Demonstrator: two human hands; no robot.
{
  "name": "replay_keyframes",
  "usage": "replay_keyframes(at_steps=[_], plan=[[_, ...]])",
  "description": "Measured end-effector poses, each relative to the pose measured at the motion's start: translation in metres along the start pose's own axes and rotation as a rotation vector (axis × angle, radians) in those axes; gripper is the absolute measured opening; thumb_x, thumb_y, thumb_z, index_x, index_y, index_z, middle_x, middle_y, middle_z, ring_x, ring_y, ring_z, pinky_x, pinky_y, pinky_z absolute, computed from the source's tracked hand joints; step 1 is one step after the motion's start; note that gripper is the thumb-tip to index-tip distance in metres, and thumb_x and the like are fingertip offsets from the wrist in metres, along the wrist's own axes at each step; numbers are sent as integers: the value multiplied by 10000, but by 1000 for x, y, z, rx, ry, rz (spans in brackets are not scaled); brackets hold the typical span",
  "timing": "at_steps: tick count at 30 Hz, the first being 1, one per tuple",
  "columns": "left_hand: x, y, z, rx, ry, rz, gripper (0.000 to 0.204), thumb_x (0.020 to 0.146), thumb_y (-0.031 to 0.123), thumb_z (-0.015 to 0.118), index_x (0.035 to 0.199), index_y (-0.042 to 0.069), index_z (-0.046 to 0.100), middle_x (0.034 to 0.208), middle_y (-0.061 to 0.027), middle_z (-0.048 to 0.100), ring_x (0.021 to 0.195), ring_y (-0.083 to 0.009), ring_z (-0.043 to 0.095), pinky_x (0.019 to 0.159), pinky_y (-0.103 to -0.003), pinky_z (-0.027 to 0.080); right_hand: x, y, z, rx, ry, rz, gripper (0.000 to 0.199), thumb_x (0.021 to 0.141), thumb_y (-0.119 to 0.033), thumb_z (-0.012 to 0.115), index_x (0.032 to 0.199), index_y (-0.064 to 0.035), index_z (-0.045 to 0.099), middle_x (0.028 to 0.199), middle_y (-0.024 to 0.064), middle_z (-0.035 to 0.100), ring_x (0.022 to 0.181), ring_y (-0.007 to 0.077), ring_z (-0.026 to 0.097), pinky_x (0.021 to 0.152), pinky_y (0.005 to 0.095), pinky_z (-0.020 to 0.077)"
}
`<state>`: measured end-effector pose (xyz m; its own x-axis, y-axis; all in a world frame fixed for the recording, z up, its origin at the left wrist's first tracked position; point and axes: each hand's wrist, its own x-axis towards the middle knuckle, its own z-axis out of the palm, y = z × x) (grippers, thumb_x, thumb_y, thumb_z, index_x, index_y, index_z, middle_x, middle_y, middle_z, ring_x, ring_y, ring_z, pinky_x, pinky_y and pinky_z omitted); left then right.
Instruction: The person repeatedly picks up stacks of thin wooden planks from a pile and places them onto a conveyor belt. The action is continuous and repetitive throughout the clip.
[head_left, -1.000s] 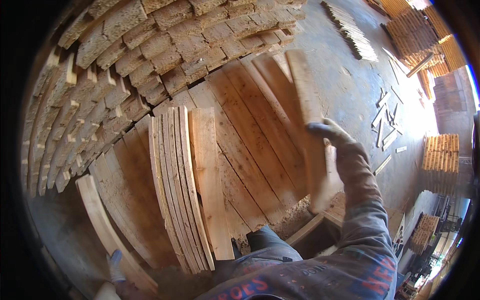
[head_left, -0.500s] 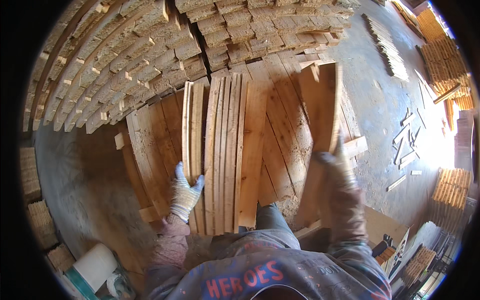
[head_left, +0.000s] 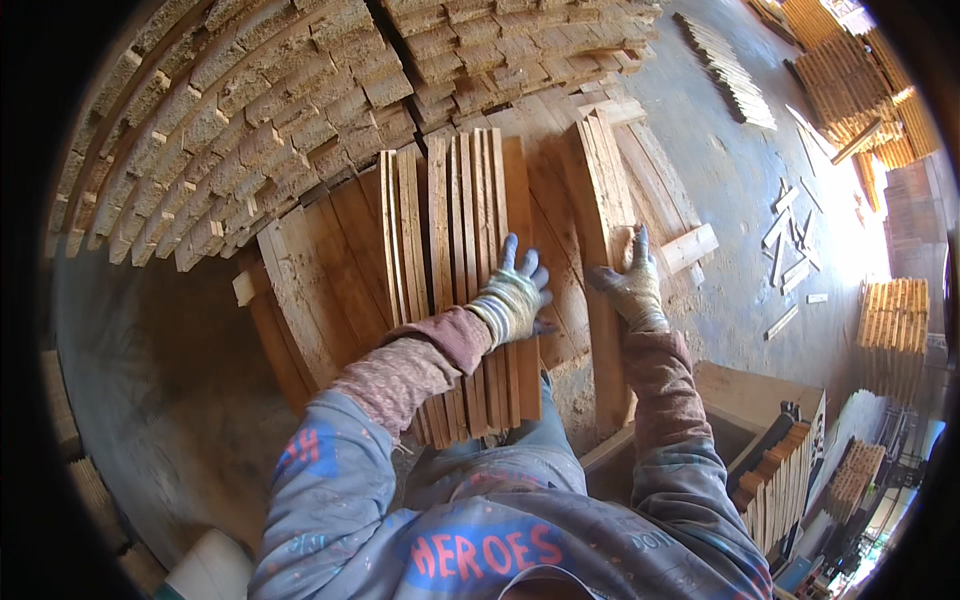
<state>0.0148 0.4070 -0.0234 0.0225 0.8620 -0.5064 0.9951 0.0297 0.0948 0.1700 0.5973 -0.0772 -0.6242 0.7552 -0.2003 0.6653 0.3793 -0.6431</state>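
The left hand (head_left: 513, 295), gloved, is lying flat with fingers spread on the bundle of thin slats (head_left: 462, 270) standing on edge at centre of the plank surface (head_left: 300, 290), gripping nothing. The right hand (head_left: 630, 283), also gloved, is pressing open-palmed against the face of the single board (head_left: 600, 200) just right of the bundle, not closed round it. Judgement: tilting this board in squarely while the left hand is steadying the slats should be keeping the edges flush and the row from fanning toward the far stacked timber (head_left: 260, 120).
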Motion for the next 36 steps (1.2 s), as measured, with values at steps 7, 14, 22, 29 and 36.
replay_keyframes(at_steps=[7,14,22,29,36], plan=[[-111,-72,122,-508,974,-605,1108,676,728,822,1513,98,462,1563,-213,350,1474,-345,313,1247,-555,188,-84,-78,84,-33,-65,-121,1358,638,-493,961,1624,-57,136,1369,292,512,1167,394,605,967,465,544],[-129,-39,181,-1622,953,-854,678,793,375,906,1187,-96,618,1125,-150,716,969,-213,650,865,-351,539,-67,-76,93,751,-321,159,805,639,-294,988,1257,36,592,1125,147,683,991,213,682,868,371,577],[-155,-3,216,-1472,823,-1123,968,861,568,778,1440,-120,421,1425,-260,541,1289,-349,549,1079,-404,438,-62,-68,80,94,-512,3,1182,702,-518,926,1539,78,342,1536,263,423,1451,357,391,1192,398,354],[-179,-21,176,-1159,1209,-1078,846,952,430,725,1587,38,326,1601,-186,374,1439,-339,396,1216,-454,290,130,-43,10,-427,31,77,988,919,-719,568,1597,-54,298,1599,238,380,1465,390,381,1218,459,325],[-36,41,45,-469,641,-757,910,765,664,779,1535,310,446,1584,-185,279,1497,-448,184,1184,-694,161,142,-21,-29,479,-332,197,233,950,-257,684,1011,-33,709,813,-20,628,753,60,535,619,277,451]])
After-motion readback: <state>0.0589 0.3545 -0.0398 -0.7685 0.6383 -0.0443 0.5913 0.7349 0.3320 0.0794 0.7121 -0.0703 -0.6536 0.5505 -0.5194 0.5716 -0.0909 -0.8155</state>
